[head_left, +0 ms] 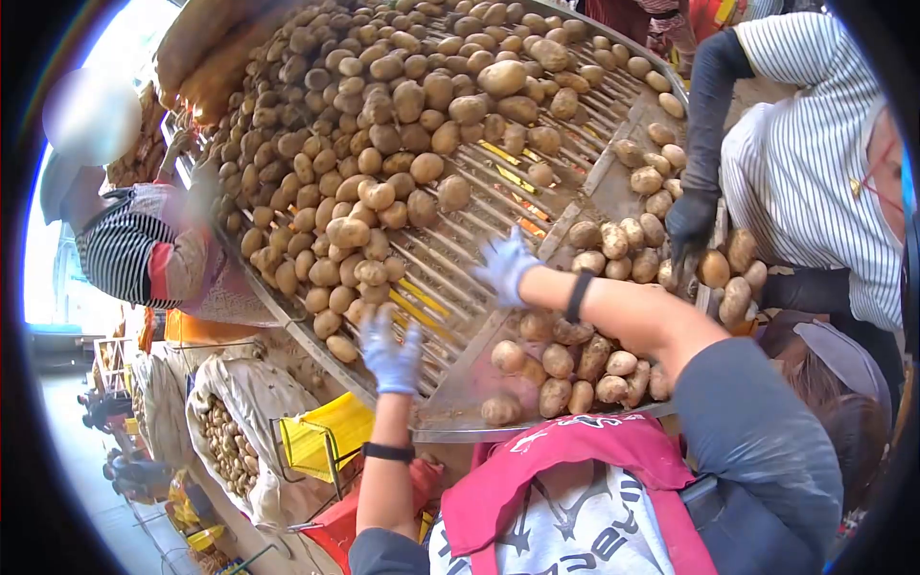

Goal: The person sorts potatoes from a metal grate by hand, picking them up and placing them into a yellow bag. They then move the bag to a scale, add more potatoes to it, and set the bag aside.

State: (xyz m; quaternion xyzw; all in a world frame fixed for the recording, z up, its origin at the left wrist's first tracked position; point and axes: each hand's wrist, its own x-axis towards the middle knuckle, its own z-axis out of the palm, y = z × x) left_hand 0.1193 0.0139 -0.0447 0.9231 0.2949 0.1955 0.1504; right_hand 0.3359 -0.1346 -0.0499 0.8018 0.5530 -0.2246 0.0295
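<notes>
My left hand, in a light blue glove, has its fingers spread at the near edge of the potato heap, close to a few potatoes beside the rim. Over the bars of the slatted sorting table is my right hand, gloved the same way, open and with nothing in it. Loose potatoes lie on the flat metal border under and beside my right forearm. Yellow strips show between the bars near my left hand.
To the right, a co-worker's dark-gloved hand reaches among potatoes beside a divider. Another person in stripes stands at the far left of the table. Below left are an open sack of potatoes and a yellow folding chair.
</notes>
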